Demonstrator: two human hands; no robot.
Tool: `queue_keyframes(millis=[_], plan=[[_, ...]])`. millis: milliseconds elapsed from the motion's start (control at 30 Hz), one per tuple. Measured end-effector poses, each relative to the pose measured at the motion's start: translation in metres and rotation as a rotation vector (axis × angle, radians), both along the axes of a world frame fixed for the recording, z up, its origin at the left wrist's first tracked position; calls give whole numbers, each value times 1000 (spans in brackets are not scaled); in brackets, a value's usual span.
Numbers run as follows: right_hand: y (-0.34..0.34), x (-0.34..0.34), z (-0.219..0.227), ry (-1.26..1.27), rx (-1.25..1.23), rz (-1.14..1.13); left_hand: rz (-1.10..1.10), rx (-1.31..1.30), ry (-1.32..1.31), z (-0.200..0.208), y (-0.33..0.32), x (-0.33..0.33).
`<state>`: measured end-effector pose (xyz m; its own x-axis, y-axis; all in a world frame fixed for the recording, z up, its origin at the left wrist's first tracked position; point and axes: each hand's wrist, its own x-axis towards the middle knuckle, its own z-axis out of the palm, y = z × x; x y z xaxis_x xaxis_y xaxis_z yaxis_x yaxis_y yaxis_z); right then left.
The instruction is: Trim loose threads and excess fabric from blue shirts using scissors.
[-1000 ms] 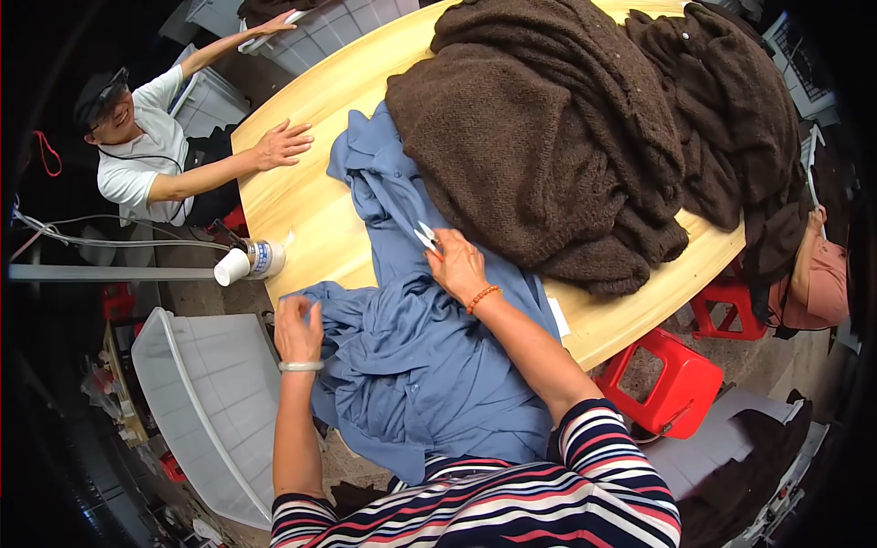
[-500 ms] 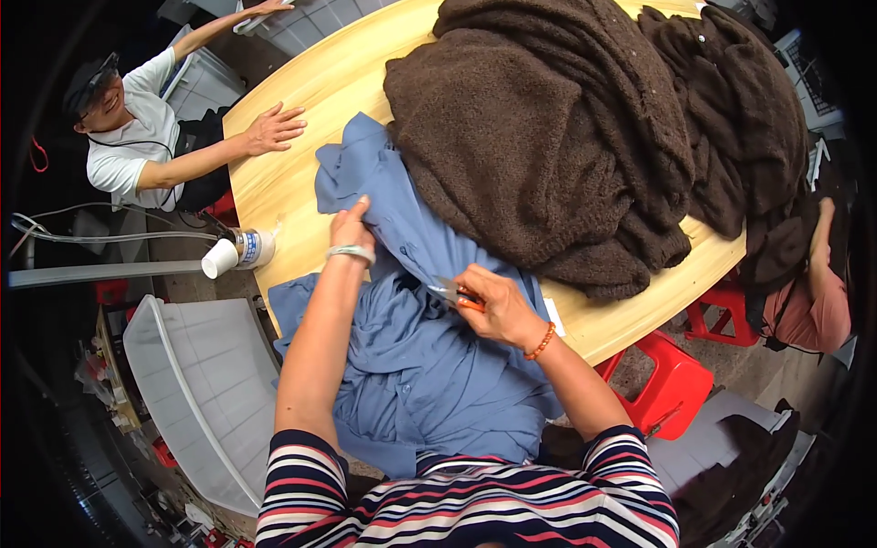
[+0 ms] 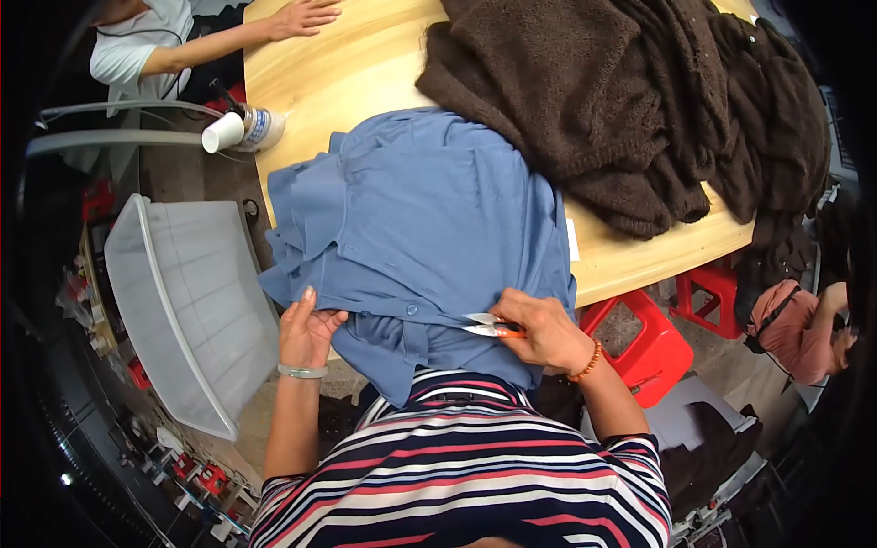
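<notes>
Close in front of a striped top [image 3: 475,438], the right hand [image 3: 545,336] was closed around small orange-handled snips [image 3: 493,326], blades parted and pointing left; the left hand [image 3: 306,333], thumb up and fingers bent, met the blue shirt's [image 3: 429,210] edge, its grip unclear. Soft and creased, the shirt draped over the wooden table's [image 3: 356,78] near edge, beside brown knitwear [image 3: 585,100]

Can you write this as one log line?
left hand: touching edge of blue garment | right hand: holding orange-handled snips, blades apart | table: brown knitwear
</notes>
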<state>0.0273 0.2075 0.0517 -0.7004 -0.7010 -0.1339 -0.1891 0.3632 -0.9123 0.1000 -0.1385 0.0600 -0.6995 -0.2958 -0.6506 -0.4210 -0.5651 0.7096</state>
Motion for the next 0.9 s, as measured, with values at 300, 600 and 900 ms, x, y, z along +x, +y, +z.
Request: queue_keyframes(millis=[300, 600, 900], plan=[[3, 18, 4, 105, 169, -46, -203, -135, -45, 8, -15, 33], [-48, 15, 24, 254, -108, -154, -252, -122, -45, 3, -10, 32], [-74, 7, -2, 344, -38, -35, -32, -73, 105, 1, -13, 31]])
